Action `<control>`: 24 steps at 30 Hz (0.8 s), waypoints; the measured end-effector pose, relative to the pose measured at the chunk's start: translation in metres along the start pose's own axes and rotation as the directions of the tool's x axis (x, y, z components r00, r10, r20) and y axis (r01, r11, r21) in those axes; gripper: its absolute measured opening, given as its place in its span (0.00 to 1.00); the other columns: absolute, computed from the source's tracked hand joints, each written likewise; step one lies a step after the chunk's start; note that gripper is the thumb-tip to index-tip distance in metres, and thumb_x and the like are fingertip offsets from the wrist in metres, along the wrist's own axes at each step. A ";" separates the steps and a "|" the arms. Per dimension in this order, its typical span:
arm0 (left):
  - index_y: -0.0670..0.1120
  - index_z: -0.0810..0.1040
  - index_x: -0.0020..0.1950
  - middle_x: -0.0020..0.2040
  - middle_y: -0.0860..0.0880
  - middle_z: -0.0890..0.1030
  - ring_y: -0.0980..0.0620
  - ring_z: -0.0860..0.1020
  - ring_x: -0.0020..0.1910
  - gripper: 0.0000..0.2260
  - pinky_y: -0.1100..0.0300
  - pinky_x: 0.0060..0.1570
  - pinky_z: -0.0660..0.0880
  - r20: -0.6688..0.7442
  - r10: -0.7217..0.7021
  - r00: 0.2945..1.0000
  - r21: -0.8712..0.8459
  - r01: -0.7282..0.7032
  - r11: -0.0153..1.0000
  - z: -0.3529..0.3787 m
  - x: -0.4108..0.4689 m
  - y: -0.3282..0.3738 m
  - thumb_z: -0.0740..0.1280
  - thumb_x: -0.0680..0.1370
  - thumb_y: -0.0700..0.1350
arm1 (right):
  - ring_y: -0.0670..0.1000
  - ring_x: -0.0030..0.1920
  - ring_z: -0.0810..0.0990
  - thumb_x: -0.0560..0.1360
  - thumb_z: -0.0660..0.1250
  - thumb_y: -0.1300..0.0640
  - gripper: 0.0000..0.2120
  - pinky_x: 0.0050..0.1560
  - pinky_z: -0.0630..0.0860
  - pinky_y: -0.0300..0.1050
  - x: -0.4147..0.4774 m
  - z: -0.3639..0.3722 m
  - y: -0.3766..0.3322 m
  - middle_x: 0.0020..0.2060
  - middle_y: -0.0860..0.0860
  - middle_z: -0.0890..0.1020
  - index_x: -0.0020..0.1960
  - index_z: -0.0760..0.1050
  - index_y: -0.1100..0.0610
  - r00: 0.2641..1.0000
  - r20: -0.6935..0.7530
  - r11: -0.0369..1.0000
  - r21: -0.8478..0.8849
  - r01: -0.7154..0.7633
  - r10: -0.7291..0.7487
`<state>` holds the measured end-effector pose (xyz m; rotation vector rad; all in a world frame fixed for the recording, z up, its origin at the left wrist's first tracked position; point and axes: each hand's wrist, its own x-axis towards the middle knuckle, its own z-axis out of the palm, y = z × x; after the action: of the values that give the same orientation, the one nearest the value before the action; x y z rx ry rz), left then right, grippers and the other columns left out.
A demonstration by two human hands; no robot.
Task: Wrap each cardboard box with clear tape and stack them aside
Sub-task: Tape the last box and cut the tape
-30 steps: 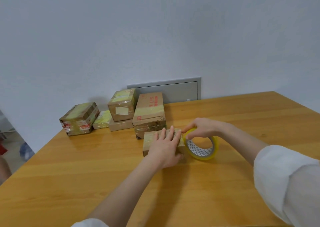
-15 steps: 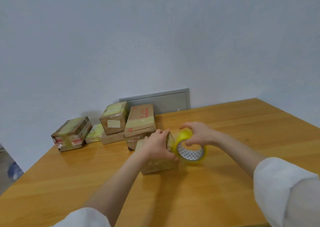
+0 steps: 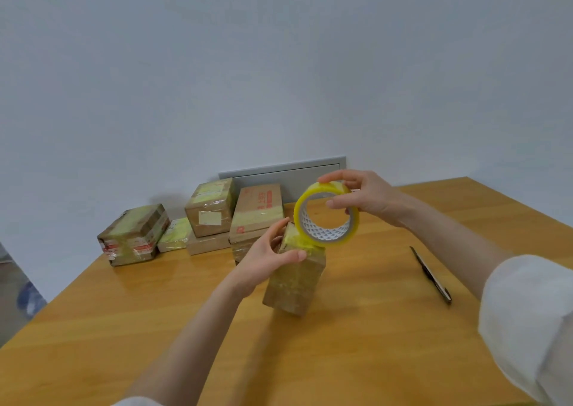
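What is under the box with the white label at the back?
A flatter cardboard box lies under the labelled box, resting on the table. Only its front face shows; its top is covered.

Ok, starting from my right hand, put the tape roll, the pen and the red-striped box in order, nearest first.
1. The tape roll, gripped in the right hand itself.
2. The pen, lying lower right of the hand.
3. The red-striped box, far left.

One view only — a wide-angle head camera looks forward and slightly down across the table (image 3: 372, 343), close over it; the wall (image 3: 279, 64) fills the frame's upper half.
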<state>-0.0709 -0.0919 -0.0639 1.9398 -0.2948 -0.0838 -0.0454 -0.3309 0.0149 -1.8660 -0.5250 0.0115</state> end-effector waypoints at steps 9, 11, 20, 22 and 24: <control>0.61 0.64 0.70 0.64 0.60 0.72 0.59 0.70 0.66 0.40 0.65 0.59 0.70 -0.027 0.024 0.999 -0.008 -0.024 1.000 -0.014 -0.011 -0.007 0.75 0.60 0.59 | 0.39 0.38 0.75 0.70 0.75 0.53 0.11 0.40 0.69 0.31 -0.018 -0.032 0.013 0.37 0.40 0.82 0.51 0.83 0.43 0.990 0.114 0.970 -0.236 -0.049 0.078; 0.61 0.65 0.70 0.65 0.59 0.72 0.59 0.70 0.66 0.39 0.66 0.58 0.70 -0.010 0.025 1.000 0.000 -0.025 1.000 -0.016 -0.011 -0.008 0.76 0.60 0.59 | 0.44 0.43 0.75 0.69 0.75 0.50 0.10 0.43 0.71 0.37 -0.025 -0.031 0.027 0.46 0.48 0.83 0.50 0.83 0.42 0.984 0.126 0.968 -0.233 -0.096 0.128; 0.62 0.65 0.70 0.66 0.60 0.73 0.61 0.71 0.65 0.39 0.61 0.62 0.71 -0.003 0.009 1.000 -0.012 -0.009 1.000 -0.019 -0.012 -0.008 0.76 0.61 0.59 | 0.38 0.36 0.73 0.70 0.74 0.49 0.13 0.40 0.68 0.30 -0.029 -0.018 0.050 0.37 0.35 0.80 0.54 0.82 0.40 0.981 0.148 0.975 -0.204 -0.090 0.122; 0.62 0.65 0.71 0.67 0.59 0.72 0.60 0.70 0.66 0.39 0.57 0.66 0.70 -0.001 0.006 1.000 -0.020 -0.006 1.000 -0.020 -0.012 -0.008 0.76 0.61 0.59 | 0.30 0.41 0.75 0.71 0.74 0.52 0.14 0.41 0.68 0.26 -0.030 -0.007 0.058 0.42 0.31 0.80 0.55 0.81 0.41 0.977 0.168 0.971 -0.220 -0.094 0.132; 0.63 0.62 0.72 0.68 0.60 0.69 0.60 0.69 0.67 0.40 0.57 0.67 0.69 0.009 -0.014 1.000 -0.015 0.014 1.000 -0.022 -0.014 -0.007 0.76 0.64 0.58 | 0.32 0.52 0.74 0.71 0.75 0.52 0.15 0.48 0.68 0.26 -0.029 0.006 0.065 0.52 0.34 0.80 0.56 0.80 0.41 0.980 0.154 0.969 -0.230 -0.088 0.126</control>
<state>-0.0795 -0.0664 -0.0632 1.9268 -0.2861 -0.1034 -0.0501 -0.3524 -0.0528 -2.1237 -0.5578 0.1902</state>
